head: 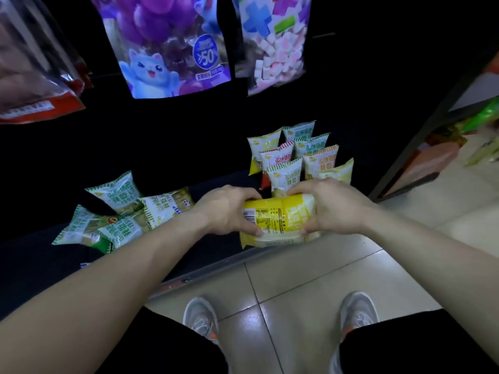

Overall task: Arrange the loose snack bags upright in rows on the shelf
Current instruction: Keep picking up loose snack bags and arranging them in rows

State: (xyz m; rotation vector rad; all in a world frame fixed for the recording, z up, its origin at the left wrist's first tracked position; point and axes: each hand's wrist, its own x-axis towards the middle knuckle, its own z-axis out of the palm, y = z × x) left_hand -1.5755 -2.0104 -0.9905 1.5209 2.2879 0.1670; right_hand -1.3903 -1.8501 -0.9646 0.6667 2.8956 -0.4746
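Head view: both hands (228,210) (330,205) grip crinkly yellow foil bag (278,217)

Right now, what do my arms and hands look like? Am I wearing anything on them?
Nothing shows on them. The left hand and right hand wear no gloves, rings or watch. The left forearm and right forearm are uncovered to the picture's edge, with no sleeve in view.

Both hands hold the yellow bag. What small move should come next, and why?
Probably turn the yellow plastic snack bag upright and set it at the front of the standing rows of small bags. The left hand and right hand grip it lying sideways just before those rows; flat green-and-white bags wait at left.
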